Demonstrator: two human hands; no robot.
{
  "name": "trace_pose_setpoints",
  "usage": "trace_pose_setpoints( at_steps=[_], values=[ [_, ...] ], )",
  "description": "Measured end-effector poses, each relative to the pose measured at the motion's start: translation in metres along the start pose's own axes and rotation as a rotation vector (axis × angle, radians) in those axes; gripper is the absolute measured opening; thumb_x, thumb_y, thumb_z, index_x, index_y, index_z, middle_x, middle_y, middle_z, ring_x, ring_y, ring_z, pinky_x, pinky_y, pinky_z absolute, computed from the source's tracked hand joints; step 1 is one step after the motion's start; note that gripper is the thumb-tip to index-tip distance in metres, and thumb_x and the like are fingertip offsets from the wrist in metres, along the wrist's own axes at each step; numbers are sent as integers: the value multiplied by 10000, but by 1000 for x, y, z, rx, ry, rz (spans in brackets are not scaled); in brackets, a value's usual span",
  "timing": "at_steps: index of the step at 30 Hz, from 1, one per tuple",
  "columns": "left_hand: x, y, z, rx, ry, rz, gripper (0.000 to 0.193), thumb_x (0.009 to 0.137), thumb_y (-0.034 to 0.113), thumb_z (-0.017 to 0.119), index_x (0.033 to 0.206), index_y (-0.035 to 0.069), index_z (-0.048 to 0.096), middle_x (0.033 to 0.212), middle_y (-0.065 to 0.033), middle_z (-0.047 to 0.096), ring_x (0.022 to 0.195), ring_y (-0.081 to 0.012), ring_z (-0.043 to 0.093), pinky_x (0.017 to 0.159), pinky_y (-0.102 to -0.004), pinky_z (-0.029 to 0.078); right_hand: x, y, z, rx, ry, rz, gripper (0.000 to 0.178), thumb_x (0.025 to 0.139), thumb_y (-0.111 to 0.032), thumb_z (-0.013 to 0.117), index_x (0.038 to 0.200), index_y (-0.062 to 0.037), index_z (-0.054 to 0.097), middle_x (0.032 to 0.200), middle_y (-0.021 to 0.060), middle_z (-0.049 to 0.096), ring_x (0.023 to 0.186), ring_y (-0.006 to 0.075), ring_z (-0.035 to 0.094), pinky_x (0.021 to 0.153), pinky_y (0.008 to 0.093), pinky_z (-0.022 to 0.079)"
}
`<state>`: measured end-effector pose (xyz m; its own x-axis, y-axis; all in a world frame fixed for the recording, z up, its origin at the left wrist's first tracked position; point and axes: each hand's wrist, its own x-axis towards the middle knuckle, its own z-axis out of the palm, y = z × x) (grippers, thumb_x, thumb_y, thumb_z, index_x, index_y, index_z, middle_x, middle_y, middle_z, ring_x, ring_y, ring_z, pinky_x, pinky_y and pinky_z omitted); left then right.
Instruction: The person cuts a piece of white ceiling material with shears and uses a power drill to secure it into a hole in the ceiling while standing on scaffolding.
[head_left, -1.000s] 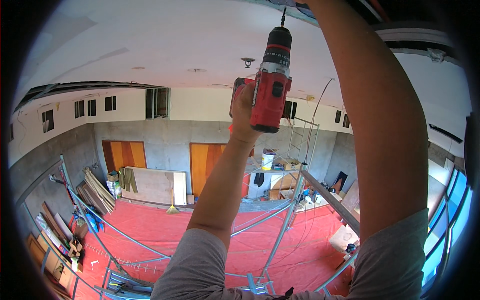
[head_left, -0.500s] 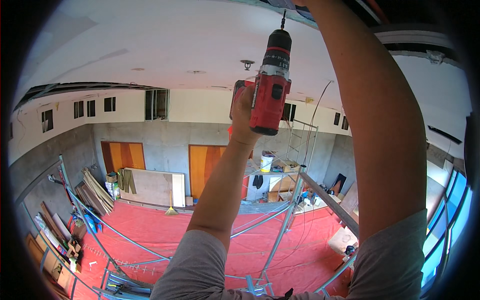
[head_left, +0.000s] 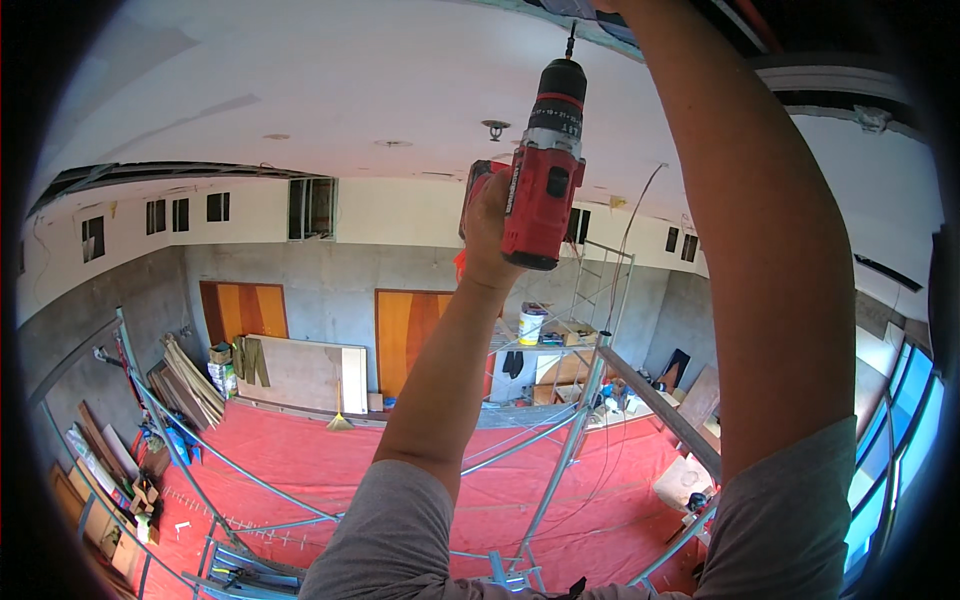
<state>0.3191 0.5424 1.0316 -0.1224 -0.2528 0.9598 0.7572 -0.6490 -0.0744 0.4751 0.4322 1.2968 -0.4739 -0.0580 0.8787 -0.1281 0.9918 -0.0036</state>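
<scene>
My left hand is closed around the grip of a red and black cordless drill, raised overhead and pointing up. A thin dark driver bit stands in its chuck, the tip at the edge of the white ceiling board. Past that tip, my right arm reaches up to the ceiling opening. Only the edge of my right hand shows at the top of the picture, beside a greyish strip along the board's edge. The fingers of that hand are cut off from view.
Metal scaffold rails surround me, high above a red-covered floor. A sprinkler head hangs from the ceiling near the drill. Another scaffold tower carries a white bucket. Boards lean against the left wall.
The drill and both arms have shifted very slightly right in the picture, while the room behind shifts a little left. My left hand keeps its hold on the drill.
</scene>
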Motion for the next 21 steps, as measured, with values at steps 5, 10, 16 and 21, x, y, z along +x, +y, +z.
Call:
trace_pose_setpoints(
  at_steps=[5,10,16,21],
  values=[
    [-3,-3,1,20,-57,-8,314,877,57,746,1172,51,638,966,-33,684,808,-137,652,733,-274,564,-2,2,-2,-30,38,-17,544,790,-466,829,1061,1,763,1031,151,742,985,264,671,939,373,464],
    [-5,-6,2,-2,-70,-30,304,910,48,727,1200,54,638,987,-18,684,826,-102,647,733,-249,574,2,2,0,16,5,-6,533,792,-461,834,1046,2,763,1028,152,740,983,267,668,939,372,460],
    [-4,-9,2,-59,-72,-33,321,902,43,731,1209,50,635,998,-24,686,835,-105,648,742,-253,575,2,2,0,15,17,-9,527,793,-452,838,1042,5,756,1011,153,737,971,267,669,933,368,458],
    [-4,-9,3,56,-49,60,291,906,33,722,1184,48,637,993,-32,688,832,-115,652,743,-252,576,-3,1,-1,35,2,-32,527,795,-445,840,1051,7,755,1002,148,738,962,263,671,929,365,461]
  ],
)
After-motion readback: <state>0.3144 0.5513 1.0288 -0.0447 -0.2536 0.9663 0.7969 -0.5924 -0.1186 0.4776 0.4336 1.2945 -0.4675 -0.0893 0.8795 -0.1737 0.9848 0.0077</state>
